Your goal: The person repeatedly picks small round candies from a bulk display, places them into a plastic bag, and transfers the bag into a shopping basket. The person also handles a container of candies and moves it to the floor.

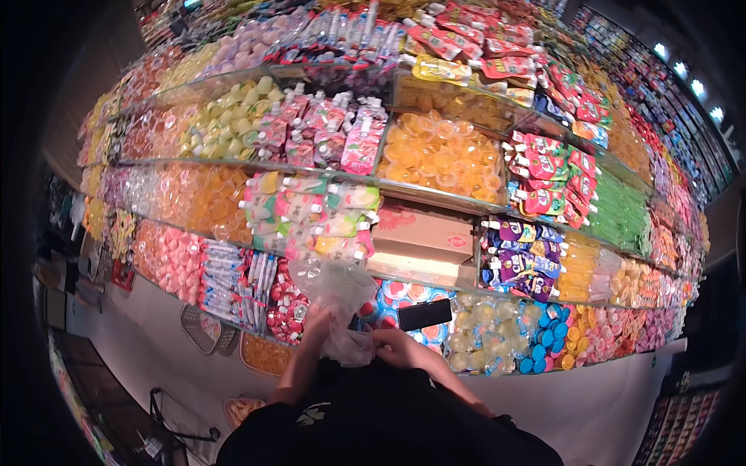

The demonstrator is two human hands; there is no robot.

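A crumpled translucent plastic bag (344, 291) is held in front of my chest, at the near edge of a tiered candy display. My left hand (317, 319) grips its left side. The lower right end of the bag is pinched by my right hand (391, 348), fingers curled. Just beyond the right hand, a black smartphone (424, 315) lies on blue-and-white round jelly cups (408, 291). Red packs (288, 306) fill the compartment beside my left hand. Whatever the bag contains cannot be made out.
A cardboard box (425, 230) sits in a middle compartment, between spouted pouches (315, 212) and purple pouches (521, 256). Glass dividers (431, 192) separate the tiers. On the floor to the left are a grey basket (201, 329), an orange-filled bin (265, 354) and a black-framed cart (180, 422).
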